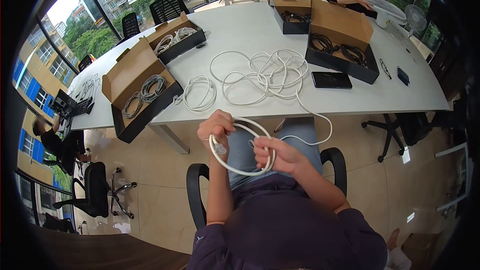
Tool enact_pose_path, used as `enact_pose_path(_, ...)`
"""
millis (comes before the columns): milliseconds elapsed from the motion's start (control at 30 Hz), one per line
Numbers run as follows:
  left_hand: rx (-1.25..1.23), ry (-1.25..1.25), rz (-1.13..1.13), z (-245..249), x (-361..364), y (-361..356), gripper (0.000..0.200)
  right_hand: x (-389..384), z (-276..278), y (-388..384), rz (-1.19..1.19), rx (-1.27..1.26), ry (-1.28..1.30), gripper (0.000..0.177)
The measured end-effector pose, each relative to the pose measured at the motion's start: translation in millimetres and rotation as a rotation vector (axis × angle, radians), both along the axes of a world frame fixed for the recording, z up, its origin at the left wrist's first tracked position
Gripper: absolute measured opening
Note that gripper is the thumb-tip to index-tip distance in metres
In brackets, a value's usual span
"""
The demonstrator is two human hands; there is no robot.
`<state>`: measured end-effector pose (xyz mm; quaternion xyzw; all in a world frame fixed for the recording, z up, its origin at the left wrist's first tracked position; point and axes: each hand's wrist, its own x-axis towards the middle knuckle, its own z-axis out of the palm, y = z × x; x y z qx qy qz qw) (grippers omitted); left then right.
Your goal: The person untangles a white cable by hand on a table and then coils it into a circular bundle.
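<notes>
Both hands hold a loop of white network cable [231, 167] above my lap. On the loop's left side, my left hand [218, 129] is closed around the cable, and a clear plug shows just below its fingers. My right hand [278, 154] grips the loop's right side with curled fingers. From there the cable runs past my knee and up to a loose white tangle [267, 82] on the table. Left of that tangle lies a smaller coiled white cable [200, 93].
Open boxes hold grey cable [145, 96], white cable [174, 40] and black cables [337, 50]. A black phone or tablet [332, 80] lies on the white table [395, 96]. One person handles a white fan [386, 11]; another sits at the far left.
</notes>
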<state>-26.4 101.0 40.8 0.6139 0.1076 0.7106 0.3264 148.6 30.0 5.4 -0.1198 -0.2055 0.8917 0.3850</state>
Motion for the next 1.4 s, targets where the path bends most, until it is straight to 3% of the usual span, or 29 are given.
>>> enact_pose_path(100,0.132,0.478,0.114,32,-11,-17,0.022,30,14,13,-0.179,-0.03,-0.016,0.023)
enact_pose_path(133,0.088,0.659,0.011,33,-21,-21,0.033,38,18,15,-0.247,-0.007,-0.048,0.025)
enact_pose_path(233,-0.067,0.827,-0.129,48,-30,-35,0.047,47,32,10,-0.431,0.104,-0.196,0.025)
enact_pose_path(267,-0.069,0.888,-0.297,43,-44,-28,0.065,49,33,8,-0.465,0.155,-0.242,0.024)
enact_pose_path(367,-0.319,0.411,-0.561,45,-44,-34,0.07,50,43,1,-0.433,0.283,-0.369,0.027)
enact_pose_path(400,-0.33,0.359,-0.572,40,-39,-32,0.069,48,42,1,-0.407,0.326,-0.39,0.025)
enact_pose_path(467,-0.518,0.37,-0.604,32,-21,-32,0.068,45,39,1,-0.356,0.413,-0.433,0.022)
enact_pose_path(500,-0.611,0.374,-0.618,29,-10,-35,0.068,41,42,0,-0.42,0.508,-0.584,0.022)
enact_pose_path(600,-0.779,0.582,-0.672,28,6,-37,0.038,35,49,1,-0.643,0.806,-0.971,0.021)
enact_pose_path(633,-0.815,0.691,-0.713,27,7,-34,0.035,38,50,1,-0.595,0.746,-0.92,0.021)
enact_pose_path(667,-0.806,0.557,-0.586,24,12,-41,0.035,42,53,0,-0.548,0.684,-0.869,0.02)
enact_pose_path(733,-0.893,0.329,-0.563,27,6,-39,0.028,52,52,0,-0.455,0.671,-0.875,0.018)
enact_pose_path(833,-0.861,0.087,-0.46,26,3,-36,0.03,54,34,10,-0.281,0.612,-0.644,0.017)
enact_pose_path(1000,-0.847,-0.366,-0.617,18,-6,-28,0.03,37,6,22,-0.346,0.703,-0.543,0.012)
enact_pose_path(1100,-0.83,-0.562,-0.694,12,2,-25,0.03,27,6,20,-0.426,0.515,-0.477,0.013)
enact_pose_path(1300,-1.002,-0.594,-0.475,-23,44,-30,0.023,19,32,15,-0.595,0.355,-0.149,0.011)
enact_pose_path(1333,-0.979,-0.567,-0.571,-28,41,-30,0.019,20,32,14,-0.62,0.372,-0.182,0.011)
enact_pose_path(1400,-1.01,-0.483,-0.427,-25,49,-35,0.015,23,33,14,-0.665,0.405,-0.248,0.01)
